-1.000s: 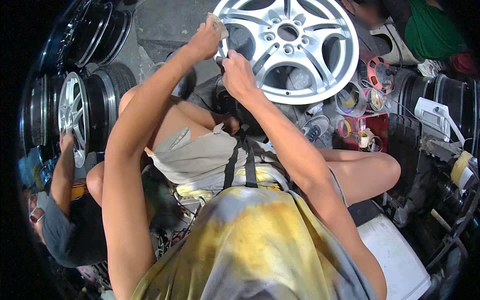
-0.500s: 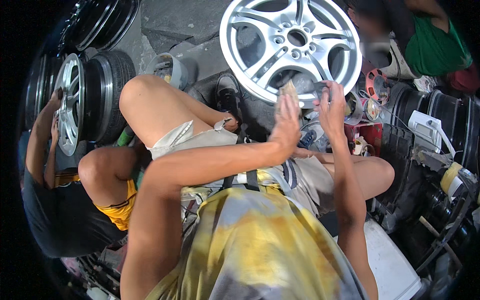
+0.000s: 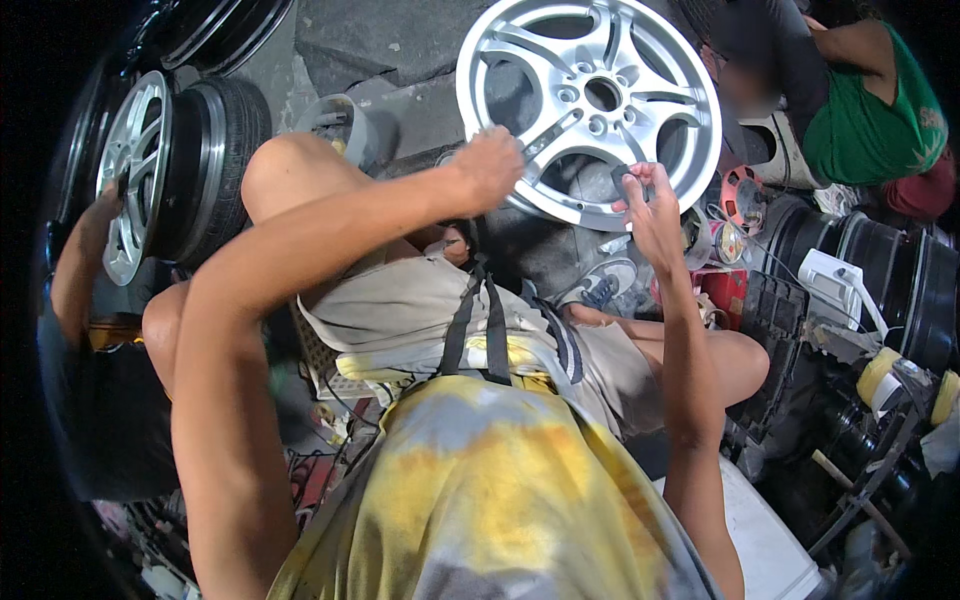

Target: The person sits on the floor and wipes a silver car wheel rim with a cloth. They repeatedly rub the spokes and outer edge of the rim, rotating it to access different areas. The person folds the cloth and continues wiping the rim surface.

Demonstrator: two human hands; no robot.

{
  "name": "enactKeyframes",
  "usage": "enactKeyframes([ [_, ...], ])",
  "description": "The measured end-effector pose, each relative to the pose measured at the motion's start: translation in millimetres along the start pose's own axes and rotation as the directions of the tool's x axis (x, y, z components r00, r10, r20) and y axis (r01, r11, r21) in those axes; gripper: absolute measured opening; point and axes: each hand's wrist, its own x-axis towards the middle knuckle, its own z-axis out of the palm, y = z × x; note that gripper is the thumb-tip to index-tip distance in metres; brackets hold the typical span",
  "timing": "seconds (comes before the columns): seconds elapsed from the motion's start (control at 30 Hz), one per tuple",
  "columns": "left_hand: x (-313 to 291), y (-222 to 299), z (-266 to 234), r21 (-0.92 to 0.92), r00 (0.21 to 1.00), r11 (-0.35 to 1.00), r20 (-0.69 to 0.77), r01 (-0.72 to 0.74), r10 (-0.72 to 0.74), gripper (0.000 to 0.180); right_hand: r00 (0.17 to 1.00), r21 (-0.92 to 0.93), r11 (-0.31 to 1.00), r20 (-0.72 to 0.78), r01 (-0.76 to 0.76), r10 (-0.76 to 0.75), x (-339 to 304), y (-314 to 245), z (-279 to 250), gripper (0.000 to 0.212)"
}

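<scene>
Silver wheel [image 3: 612,48], face up beyond person's knees, over grey floor [image 3: 430,100]; support under it hidden. Hands apart. Right hand [image 3: 652,210] at wheel's near right edge, thumb and fingers pinching dark piece [image 3: 622,181]. Left hand [image 3: 488,168] at wheel's near left edge, blurred; cannot tell whether it grips anything or touches rim. Bucket [image 3: 369,132] off wheel's left edge, red box [image 3: 722,290] off near right. Far left, co-worker's hand [image 3: 110,203] at second wheel [image 3: 124,268], tyre [image 3: 246,150] beside it. Past right edge, green shirt [image 3: 880,135] on another person.

The grey floor [image 3: 283,85] is partly covered by a dark flat sheet [image 3: 400,45], and black rims [image 3: 903,275] line the right side.
</scene>
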Motion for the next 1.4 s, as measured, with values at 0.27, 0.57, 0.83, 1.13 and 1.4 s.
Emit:
enactKeyframes([
  [0.27, 34, 47, 17, -0.497, 0.855, 0.854, -0.365, 0.156, -0.369, 0.024, 0.998, 0.008, 0.999, -0.036, 0.047, -0.047, -1, 25, -8, 0.022],
  [0.57, 110, 53, -32, -0.474, 0.850, 0.807, -0.199, 0.353, -0.488, 0.023, 0.994, -0.036, 0.999, -0.108, -0.003, -0.001, 1, 41, -12, 0.028],
  [0.83, 112, 43, -15, -0.489, 0.639, 0.864, -0.629, 0.119, -0.443, 0.042, 0.990, -0.178, 0.984, -0.142, -0.007, -0.018, 9, 43, -23, 0.032],
  [1.13, 121, 46, 15, -0.504, 0.759, 0.846, -0.479, 0.174, -0.442, 0.033, 0.989, -0.315, 0.940, -0.019, 0.135, -0.148, -1, 52, -13, 0.030],
  [1.4, 77, 41, -13, -0.475, 0.859, 0.846, -0.300, 0.242, -0.414, 0.026, 1.000, -0.195, 0.981, -0.026, -0.011, 0.006, -3, 24, -12, 0.027],
])
